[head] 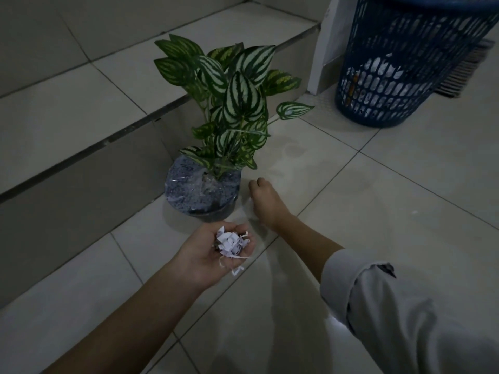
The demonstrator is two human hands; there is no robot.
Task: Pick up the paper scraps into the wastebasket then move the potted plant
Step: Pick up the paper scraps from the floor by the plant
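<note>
My left hand [208,255] is palm up and cupped around a small pile of white paper scraps [232,242], just in front of the potted plant's pot. The potted plant [229,103] has striped green leaves and a round speckled pot [189,190] standing on the floor against a tiled step. My right hand [266,202] reaches down to the floor just right of the pot, fingers curled under; whether it pinches a scrap is hidden. The blue lattice wastebasket [405,66] stands at the upper right, with paper showing through its sides.
A tiled step [81,117] rises along the left and behind the plant. A white panel [321,49] stands left of the wastebasket, and a ribbed mat [459,74] lies behind it. Pale floor tiles [391,198] spread between my hands and the basket.
</note>
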